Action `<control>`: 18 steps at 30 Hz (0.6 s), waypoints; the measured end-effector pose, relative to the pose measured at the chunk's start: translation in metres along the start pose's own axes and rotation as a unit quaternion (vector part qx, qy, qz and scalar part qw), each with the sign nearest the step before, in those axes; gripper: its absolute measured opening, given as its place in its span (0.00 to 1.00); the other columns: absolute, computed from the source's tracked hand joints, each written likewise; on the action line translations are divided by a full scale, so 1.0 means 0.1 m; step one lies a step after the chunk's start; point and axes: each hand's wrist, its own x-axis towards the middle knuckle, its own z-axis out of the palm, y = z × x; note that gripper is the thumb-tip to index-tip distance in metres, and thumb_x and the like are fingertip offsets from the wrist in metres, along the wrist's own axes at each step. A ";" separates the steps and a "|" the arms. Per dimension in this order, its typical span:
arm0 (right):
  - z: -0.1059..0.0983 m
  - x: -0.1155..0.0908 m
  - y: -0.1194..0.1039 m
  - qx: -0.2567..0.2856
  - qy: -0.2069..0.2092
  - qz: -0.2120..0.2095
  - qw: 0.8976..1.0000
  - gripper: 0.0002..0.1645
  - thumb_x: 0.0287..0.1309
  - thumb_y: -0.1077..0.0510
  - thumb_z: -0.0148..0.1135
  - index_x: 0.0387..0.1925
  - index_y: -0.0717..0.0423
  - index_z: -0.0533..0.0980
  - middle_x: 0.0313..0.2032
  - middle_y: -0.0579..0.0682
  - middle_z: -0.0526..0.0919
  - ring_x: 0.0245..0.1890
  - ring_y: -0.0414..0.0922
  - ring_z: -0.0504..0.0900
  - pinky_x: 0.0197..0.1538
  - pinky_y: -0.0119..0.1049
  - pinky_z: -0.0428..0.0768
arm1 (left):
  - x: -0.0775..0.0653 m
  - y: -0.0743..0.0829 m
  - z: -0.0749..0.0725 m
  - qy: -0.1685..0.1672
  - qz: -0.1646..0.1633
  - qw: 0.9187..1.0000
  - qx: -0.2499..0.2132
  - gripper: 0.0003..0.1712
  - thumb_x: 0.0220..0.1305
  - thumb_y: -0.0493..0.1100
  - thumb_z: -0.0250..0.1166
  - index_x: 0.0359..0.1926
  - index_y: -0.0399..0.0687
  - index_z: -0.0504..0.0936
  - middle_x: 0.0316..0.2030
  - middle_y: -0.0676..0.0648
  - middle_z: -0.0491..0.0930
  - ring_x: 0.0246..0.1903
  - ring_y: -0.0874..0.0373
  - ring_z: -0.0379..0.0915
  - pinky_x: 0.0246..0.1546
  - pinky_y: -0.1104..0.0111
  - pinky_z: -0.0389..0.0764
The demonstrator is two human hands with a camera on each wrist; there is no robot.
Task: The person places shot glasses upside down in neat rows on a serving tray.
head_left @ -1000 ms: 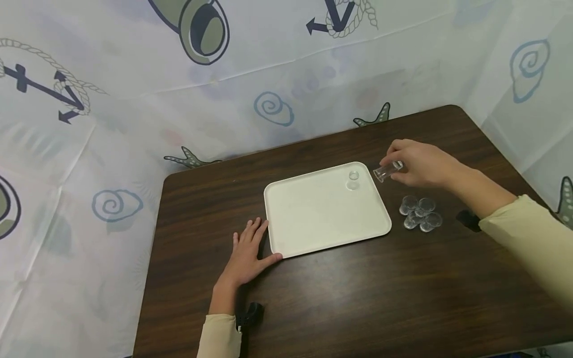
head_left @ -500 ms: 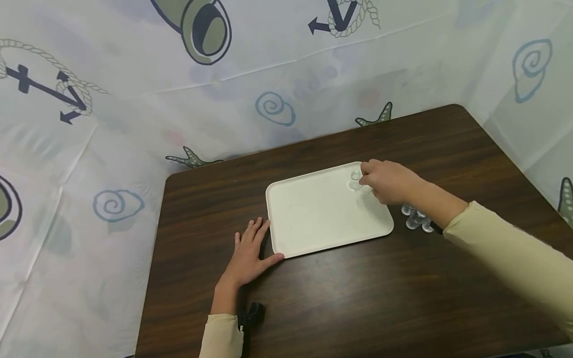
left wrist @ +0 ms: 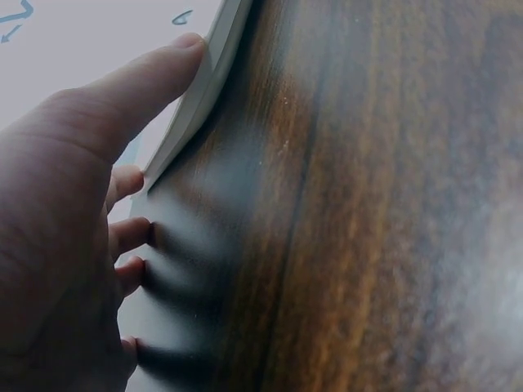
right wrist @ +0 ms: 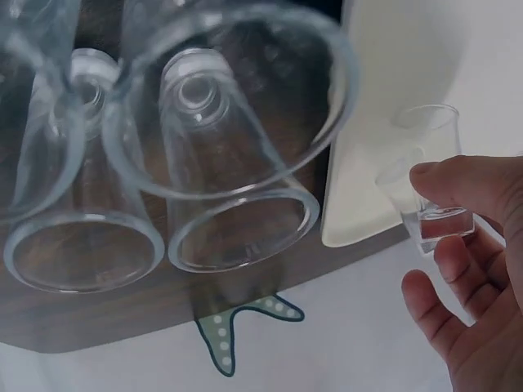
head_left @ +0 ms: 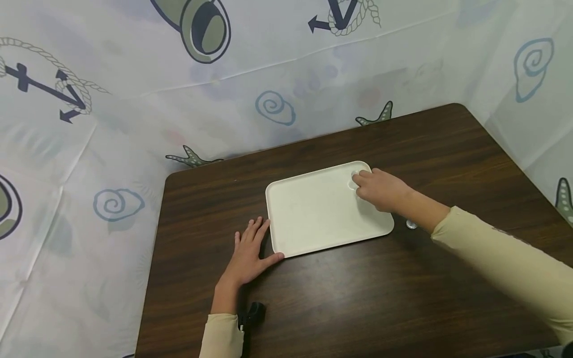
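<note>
Over the far right corner of the cream tray, my right hand pinches a clear shot glass between thumb and fingers. In the head view the hand hides most of that glass; the right wrist view shows it tilted. Close by it, a second shot glass stands on the tray. Whether the two touch, I cannot tell. At the tray's near left corner rests my left hand, fingers spread and thumb on the rim.
Several more clear shot glasses stand on the dark wood table right of the tray, mostly hidden by my right forearm in the head view. A patterned cloth hangs behind the table.
My right hand has carried the shot glass leftward from beside the tray to above its far right corner, near the standing glass. My left hand keeps its place.
</note>
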 end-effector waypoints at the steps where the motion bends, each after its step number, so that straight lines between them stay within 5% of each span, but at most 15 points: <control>1: 0.00 0.00 0.00 -0.003 0.000 -0.003 1.000 0.10 0.43 0.66 0.74 0.30 0.60 0.82 0.47 0.58 0.76 0.42 0.51 0.73 0.36 0.40 0.74 | 0.00 0.00 0.00 -0.001 0.000 1.000 0.000 0.57 0.52 0.76 0.58 0.76 0.61 0.47 0.75 0.46 0.46 0.74 0.46 0.35 0.66 0.38 0.37; 18: 0.02 0.02 -0.02 -0.014 0.010 -0.028 0.999 0.09 0.43 0.68 0.74 0.28 0.60 0.80 0.38 0.54 0.74 0.37 0.50 0.70 0.38 0.40 0.74 | 0.00 0.02 -0.02 -0.008 -0.006 1.000 0.002 0.57 0.52 0.77 0.57 0.76 0.61 0.47 0.75 0.48 0.44 0.74 0.48 0.34 0.67 0.39 0.35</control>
